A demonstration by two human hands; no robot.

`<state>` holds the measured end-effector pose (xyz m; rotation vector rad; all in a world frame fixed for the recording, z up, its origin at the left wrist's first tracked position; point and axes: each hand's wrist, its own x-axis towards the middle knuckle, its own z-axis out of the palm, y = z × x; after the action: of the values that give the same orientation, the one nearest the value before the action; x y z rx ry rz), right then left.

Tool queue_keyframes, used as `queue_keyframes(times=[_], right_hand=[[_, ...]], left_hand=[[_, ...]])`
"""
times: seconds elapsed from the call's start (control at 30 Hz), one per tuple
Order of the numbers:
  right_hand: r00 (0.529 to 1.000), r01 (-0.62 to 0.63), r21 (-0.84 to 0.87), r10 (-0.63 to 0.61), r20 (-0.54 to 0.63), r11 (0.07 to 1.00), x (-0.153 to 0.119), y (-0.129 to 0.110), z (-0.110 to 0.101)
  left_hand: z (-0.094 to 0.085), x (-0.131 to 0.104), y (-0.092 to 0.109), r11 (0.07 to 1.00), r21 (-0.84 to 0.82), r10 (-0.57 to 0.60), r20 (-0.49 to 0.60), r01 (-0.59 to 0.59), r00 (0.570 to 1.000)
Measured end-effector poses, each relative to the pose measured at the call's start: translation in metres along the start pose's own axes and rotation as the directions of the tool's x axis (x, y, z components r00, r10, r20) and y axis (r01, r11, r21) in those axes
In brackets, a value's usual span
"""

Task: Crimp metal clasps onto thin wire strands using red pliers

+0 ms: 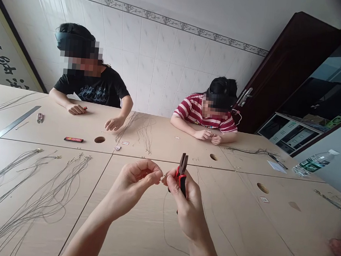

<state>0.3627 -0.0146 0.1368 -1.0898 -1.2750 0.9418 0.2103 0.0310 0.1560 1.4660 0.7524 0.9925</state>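
Observation:
My left hand (pixel 137 185) is closed in a pinch near the middle of the view, on something too small to make out. Beside it, my right hand (pixel 186 203) is wrapped round red-and-black pliers (pixel 182 169), whose dark jaws point up. The thumb and forefinger of that hand also pinch close to the left fingertips. A thin dark cord (pixel 164 223) hangs below the hands and runs onto the table (pixel 136 240).
Bundles of cords (pixel 48 197) lie at left, near a steel ruler (pixel 17 121). Two people sit across the table, hands resting on it. A red-black box (pixel 74 139), table holes (pixel 99 139) and a water bottle (pixel 315 162) are also there.

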Motion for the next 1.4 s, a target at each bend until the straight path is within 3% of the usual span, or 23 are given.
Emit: queue_keyframes(times=[0.2, 0.37, 0.53, 0.9, 1.13, 1.4], right_hand=[[1.0, 0.007, -0.049, -0.007, -0.004, 0.999, -0.001, -0.001, 0.001], [0.999, 0.029, -0.077, -0.03, -0.012, 0.997, -0.005, -0.005, 0.005], [0.999, 0.043, -0.086, -0.043, 0.002, 0.995, -0.007, -0.005, 0.009], [0.994, 0.105, -0.123, -0.104, 0.017, 0.987, -0.008, -0.005, 0.008], [0.995, 0.102, -0.055, -0.101, 0.015, 0.993, -0.009, -0.008, 0.006], [0.997, 0.039, -0.11, -0.046, -0.057, 0.993, -0.012, -0.009, 0.006]], left_hand=[[0.0, -0.002, 0.004, 0.994, 0.088, -0.057, -0.01, 0.058, 0.998], [0.0, -0.002, -0.001, 0.999, 0.047, 0.006, -0.04, -0.004, 0.999], [0.003, -0.002, -0.002, 0.997, -0.049, 0.064, -0.004, -0.064, 0.998], [0.001, 0.003, -0.01, 0.982, -0.186, 0.047, 0.047, -0.038, 0.998], [0.001, 0.004, -0.011, 0.981, -0.178, 0.088, 0.05, -0.078, 0.995], [0.003, 0.003, -0.01, 0.98, -0.093, 0.18, 0.041, -0.176, 0.983]])
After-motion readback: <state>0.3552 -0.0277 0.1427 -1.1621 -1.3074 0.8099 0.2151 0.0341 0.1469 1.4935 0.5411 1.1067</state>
